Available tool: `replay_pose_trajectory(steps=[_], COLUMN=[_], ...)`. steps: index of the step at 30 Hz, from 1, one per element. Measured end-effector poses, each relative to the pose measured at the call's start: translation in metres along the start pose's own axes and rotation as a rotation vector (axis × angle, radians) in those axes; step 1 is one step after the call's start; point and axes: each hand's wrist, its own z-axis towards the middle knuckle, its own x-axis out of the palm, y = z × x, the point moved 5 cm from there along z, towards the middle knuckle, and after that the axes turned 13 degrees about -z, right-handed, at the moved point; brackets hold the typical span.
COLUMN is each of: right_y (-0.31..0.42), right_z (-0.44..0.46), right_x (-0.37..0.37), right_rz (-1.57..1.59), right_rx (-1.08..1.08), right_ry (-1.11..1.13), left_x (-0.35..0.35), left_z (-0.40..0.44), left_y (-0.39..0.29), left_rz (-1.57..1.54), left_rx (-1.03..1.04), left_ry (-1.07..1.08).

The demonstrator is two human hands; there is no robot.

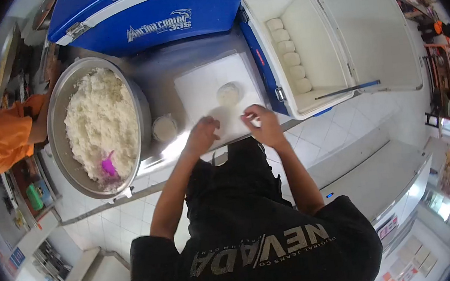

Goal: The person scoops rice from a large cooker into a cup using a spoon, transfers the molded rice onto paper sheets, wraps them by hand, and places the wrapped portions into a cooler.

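A rounded lump of white rice sits on a stack of white paper sheets on the metal table. My left hand is over the near left part of the paper, its fingers loosely bent and apart. Across from it, my right hand is at the near right part, with a gap between thumb and fingers. Neither hand touches the rice, and nothing shows in them. To the left stands a large metal pot of cooked rice with a purple scoop in it. A small round container is beside the pot.
An open cooler at the right holds a row of several white wrapped lumps; a dark blue stick lies across its near rim. Behind the table stands a closed blue cooler. At far left is a person in orange.
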Motion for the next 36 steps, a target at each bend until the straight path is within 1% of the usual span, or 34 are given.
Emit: replay_pose_trajectory(steps=[2, 3, 5, 6, 8, 9, 12, 13, 15, 16, 18, 19, 21, 22, 23, 24, 26, 27, 28, 30, 31, 32, 34, 35, 36], right_y=[-0.024, -0.031, -0.035, -0.035, -0.024, -0.018, -0.031, -0.038, -0.045, -0.048, -0.059, -0.064, -0.064, -0.066, -0.069, -0.073, -0.07, -0.06, -0.054, -0.057, -0.057, -0.053, -0.04, -0.038, -0.033], right_z=[0.001, 0.003, 0.009, 0.011, 0.018, 0.022, 0.029, 0.035, 0.055, 0.063, 0.085, 0.097, 0.118, 0.126, 0.133, 0.138, 0.147, 0.15, 0.154, 0.168, 0.169, 0.169, 0.166, 0.169, 0.178], right_x=[-0.023, -0.027, -0.025, -0.022, -0.021, -0.02, -0.001, 0.006, 0.007, 0.009, 0.019, 0.024, 0.025, 0.025, 0.027, 0.031, 0.032, 0.027, 0.027, 0.04, 0.043, 0.047, 0.05, 0.051, 0.048], right_rz=[-0.009, -0.012, -0.039, -0.052, -0.305, -0.43, -0.58, -0.561, -0.348, -0.242, -0.228, -0.22, -0.239, -0.251, -0.297, -0.342, -0.416, -0.445, -0.473, -0.533, -0.56, -0.612, -0.717, -0.788, -0.783], right_rx=[0.007, 0.013, -0.053, -0.083, -0.293, -0.402, -0.519, -0.533, -0.386, -0.309, -0.286, -0.276, -0.135, -0.06, -0.068, -0.075, -0.081, -0.078, -0.075, -0.274, -0.37, -0.359, -0.333, -0.341, -0.353], right_ry=[0.131, 0.194, 0.266, 0.3, 0.207, 0.154, 0.181, 0.206, 0.277, 0.315, 0.318, 0.319, 0.402, 0.442, 0.446, 0.451, 0.468, 0.483, 0.498, 0.198, 0.048, 0.067, 0.093, 0.184, 0.152], left_x=[0.001, 0.005, 0.009, 0.006, -0.006, -0.014, -0.035, -0.043, -0.054, -0.051, -0.044, -0.039, -0.042, -0.039, -0.035, -0.027, -0.042, -0.064, -0.07, -0.023, 0.007, 0.029, 0.04, 0.039, 0.033], left_z=[0.024, 0.032, 0.042, 0.044, 0.048, 0.048, 0.049, 0.049, 0.04, 0.038, 0.036, 0.037, 0.043, 0.043, 0.044, 0.039, 0.046, 0.055, 0.061, 0.065, 0.065, 0.065, 0.063, 0.065, 0.07], left_y=[0.01, 0.023, 0.038, 0.039, 0.035, 0.033, 0.028, 0.018, -0.017, -0.031, -0.05, -0.037, 0.007, 0.036, 0.065, 0.102, 0.095, 0.045, 0.005, -0.02, -0.033, -0.041, -0.044, -0.045, -0.039], left_rz=[0.061, 0.044, 0.008, -0.032, -0.11, -0.154, -0.182, -0.132, -0.026, 0.001, 0.051, -0.035, -0.228, -0.183, -0.14, 0.05, 0.324, 0.406, 0.488, 0.023, 0.011, 0.003, 0.242, 0.361, 0.377], left_rx=[-0.016, -0.041, -0.091, -0.115, -0.155, -0.211, -0.301, -0.228, -0.078, -0.143, -0.273, -0.311, -0.454, -0.484, -0.515, -0.507, -0.413, -0.331, -0.247, -0.243, -0.107, 0.031, 0.109, 0.148, 0.151], left_ry=[0.072, 0.101, 0.163, 0.155, 0.141, 0.133, 0.133, 0.01, -0.242, -0.216, -0.166, -0.094, -0.062, -0.067, -0.07, -0.097, -0.248, -0.369, -0.488, -0.318, -0.307, -0.298, -0.241, -0.21, -0.204])
